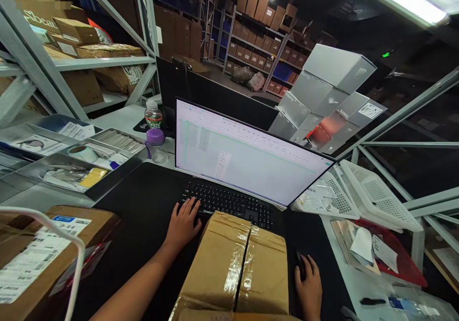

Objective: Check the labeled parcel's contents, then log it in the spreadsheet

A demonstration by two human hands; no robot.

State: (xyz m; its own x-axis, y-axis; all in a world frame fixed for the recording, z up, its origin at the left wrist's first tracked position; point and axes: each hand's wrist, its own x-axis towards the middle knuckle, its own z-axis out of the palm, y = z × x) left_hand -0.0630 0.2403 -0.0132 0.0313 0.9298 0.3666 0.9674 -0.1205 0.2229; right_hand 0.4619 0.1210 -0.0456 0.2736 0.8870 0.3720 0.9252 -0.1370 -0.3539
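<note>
My left hand point(184, 224) lies flat with fingers spread on the left end of a black keyboard point(229, 201). My right hand point(309, 283) is curled over a black mouse point(300, 263) on the black desk mat point(143, 201). A taped brown cardboard box point(236, 268) stands between my two arms, in front of the keyboard. Behind the keyboard a monitor point(247, 156) shows a spreadsheet with a small menu open.
A labelled cardboard parcel point(43, 259) sits at the near left. Grey trays with tape and papers point(79, 158) and a bottle point(154, 120) stand left of the monitor. White mesh baskets point(358, 194), papers and grey boxes point(322, 96) fill the right. Shelving with cartons is behind.
</note>
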